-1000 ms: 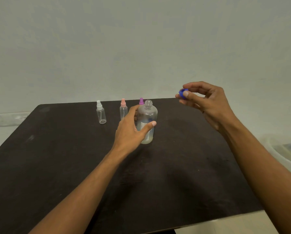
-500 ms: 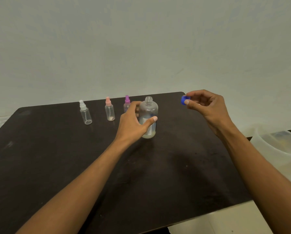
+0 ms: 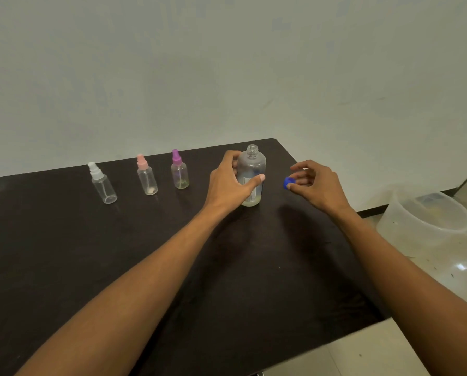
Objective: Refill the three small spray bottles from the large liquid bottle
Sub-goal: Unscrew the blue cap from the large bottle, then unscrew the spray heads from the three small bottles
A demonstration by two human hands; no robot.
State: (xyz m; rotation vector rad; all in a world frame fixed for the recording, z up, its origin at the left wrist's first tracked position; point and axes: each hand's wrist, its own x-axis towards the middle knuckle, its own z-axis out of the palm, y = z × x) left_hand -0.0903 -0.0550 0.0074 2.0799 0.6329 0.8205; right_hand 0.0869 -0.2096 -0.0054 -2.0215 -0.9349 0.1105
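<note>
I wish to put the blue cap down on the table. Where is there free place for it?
Bare table lies between the large bottle and the right edge, near the right hand that pinches the blue cap. The near half is bare too, save both forearms. Crowded: the far row of three spray bottles beside the left hand.

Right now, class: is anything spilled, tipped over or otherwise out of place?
Nothing stands out. The white-top bottle, pink-top bottle and purple-top bottle stand upright in a row, tops on. The large bottle is upright, uncapped, gripped by the left hand; the right hand pinches its blue cap. No spill shows on the dark table.
</note>
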